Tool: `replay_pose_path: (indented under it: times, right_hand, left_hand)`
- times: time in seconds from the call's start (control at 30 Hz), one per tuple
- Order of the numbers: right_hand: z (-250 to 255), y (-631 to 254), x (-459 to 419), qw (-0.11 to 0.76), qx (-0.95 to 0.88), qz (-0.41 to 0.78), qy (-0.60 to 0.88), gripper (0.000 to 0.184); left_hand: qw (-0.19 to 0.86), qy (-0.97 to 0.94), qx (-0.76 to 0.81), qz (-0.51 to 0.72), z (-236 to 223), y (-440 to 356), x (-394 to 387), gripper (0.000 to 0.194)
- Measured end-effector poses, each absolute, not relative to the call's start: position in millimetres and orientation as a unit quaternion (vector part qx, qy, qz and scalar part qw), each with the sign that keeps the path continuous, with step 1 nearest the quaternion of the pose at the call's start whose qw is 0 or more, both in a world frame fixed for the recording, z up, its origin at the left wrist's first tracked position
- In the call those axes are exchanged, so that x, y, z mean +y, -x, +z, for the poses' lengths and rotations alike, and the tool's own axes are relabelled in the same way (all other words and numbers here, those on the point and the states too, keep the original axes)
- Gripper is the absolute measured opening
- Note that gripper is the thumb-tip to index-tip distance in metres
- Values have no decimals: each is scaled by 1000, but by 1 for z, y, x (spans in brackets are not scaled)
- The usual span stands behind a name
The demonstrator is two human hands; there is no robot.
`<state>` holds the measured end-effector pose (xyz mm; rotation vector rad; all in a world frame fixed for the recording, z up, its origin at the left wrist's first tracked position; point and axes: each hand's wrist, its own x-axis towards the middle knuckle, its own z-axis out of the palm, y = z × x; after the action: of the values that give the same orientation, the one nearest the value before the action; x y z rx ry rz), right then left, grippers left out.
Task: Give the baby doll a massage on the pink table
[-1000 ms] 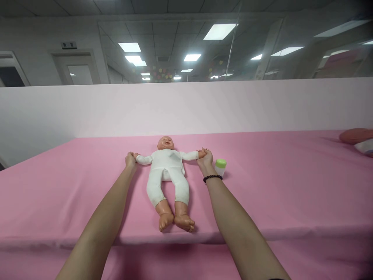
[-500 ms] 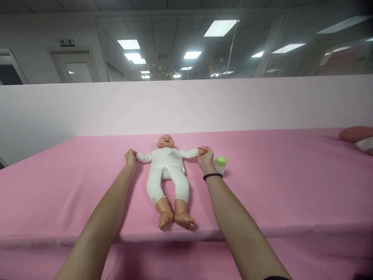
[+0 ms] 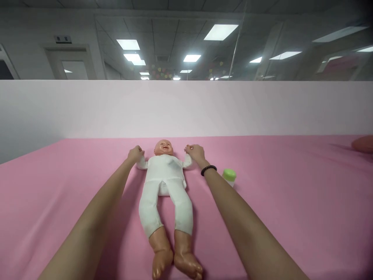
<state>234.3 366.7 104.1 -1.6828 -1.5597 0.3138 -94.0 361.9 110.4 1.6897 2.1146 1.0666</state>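
Up high, a gray ceiling point(image 3: 163, 23) with bright flat lights point(image 3: 220, 32). On the far right, a see-through glass wall point(image 3: 279, 50), and on the far left, a pale door point(image 3: 72, 64). Below all that, a long white wall point(image 3: 186, 109) running right across the far side.

Next, a big tabletop point(image 3: 291, 202) under smooth pink cloth, with a few soft folds and dark patches of shadow. At the far right edge, a round reddish-pink cushion point(image 3: 363, 144), only partly in view.

Near the middle of the tabletop, a baby doll point(image 3: 164, 175) flat on its back, head far and bare plastic feet near. On the doll, a white one-piece suit with long sleeves. Both doll arms bent up, one on each side of the head.

Coming in from the near side, two bare arms, the left arm point(image 3: 87, 229) and the right arm point(image 3: 247, 225). At the left side of the doll, the left hand point(image 3: 135, 154), shut around the end of the doll's arm, with the fingers point(image 3: 140, 149) curled tight. At the right side of the doll, the right hand point(image 3: 196, 152), also holding the end of a doll arm, with the fingers point(image 3: 189, 148) closed in a small pinch.

Around the right wrist, a black bead bracelet point(image 3: 208, 169). Just right of that wrist, not touching it, a small upright bottle point(image 3: 229, 175) with a green cap.
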Motion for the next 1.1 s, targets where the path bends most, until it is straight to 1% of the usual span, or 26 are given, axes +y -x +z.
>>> replay_pose_path:
  times: [0.07,0.13,0.23,0.27,0.3,0.37,0.4,0.43,0.47,0.5,0.53,0.6,0.63,0.7,0.77,0.83,0.87,0.9,0.93,1.0,1.03,1.07,1.1]
  right_hand:
    - [94,-232,369,359,-626,120,683,15]
    - [86,-231,371,346,-618,135,693,18]
    - [87,-233,374,343,-611,156,697,18]
    - [92,-234,372,352,-603,160,698,16]
    - [100,-236,369,374,-592,165,695,16]
    - [121,-240,356,455,-578,181,653,25]
    - [132,-243,346,502,-588,195,604,30]
    - [144,-247,333,532,-622,212,535,32]
    - [153,-251,319,528,-677,225,460,30]
    - [160,-256,304,488,-739,231,403,28]
    - [164,-261,289,429,-797,209,370,24]
    - [161,-269,263,298,-888,176,302,15]
    - [155,-273,253,239,-916,173,272,15]
    - [141,-277,240,167,-941,174,236,26]
    - [130,-277,236,141,-944,186,231,32]
    - [130,-274,240,160,-932,209,249,28]
    - [133,-271,245,189,-919,222,265,22]
    - [137,-267,252,235,-899,233,286,16]
    - [141,-263,261,294,-870,240,313,13]
    - [146,-251,285,415,-792,237,379,22]
    - [146,-245,298,462,-749,225,418,25]
    - [145,-238,312,483,-715,206,462,26]
    - [141,-232,325,476,-689,183,514,24]
  left_hand:
    - [135,-582,736,319,108,90,370,11]
    - [143,-584,745,290,106,87,373,14]
    - [139,-590,742,286,107,88,371,6]
    - [132,-589,740,299,109,90,369,4]
    - [125,-587,730,325,111,92,365,11]
    - [121,-591,683,412,116,101,352,29]
    - [127,-605,641,455,118,106,344,35]
    - [140,-629,590,486,120,112,333,39]
    - [152,-664,537,498,122,118,321,39]
    - [160,-710,486,484,123,124,309,34]
    - [157,-758,443,452,122,130,295,30]
    - [131,-859,351,349,117,138,269,15]
    - [120,-896,312,292,112,141,258,13]
    - [123,-934,267,205,101,142,241,21]
    - [143,-934,271,185,92,140,232,25]
    - [150,-916,294,227,89,137,234,23]
    - [143,-900,310,269,90,135,239,21]
    - [133,-875,333,325,93,132,247,21]
    - [123,-838,364,387,97,129,256,23]
    - [113,-742,440,493,107,122,282,30]
    - [114,-697,479,521,112,118,297,33]
    - [113,-662,521,527,116,114,312,34]
    - [113,-639,567,507,118,111,326,32]
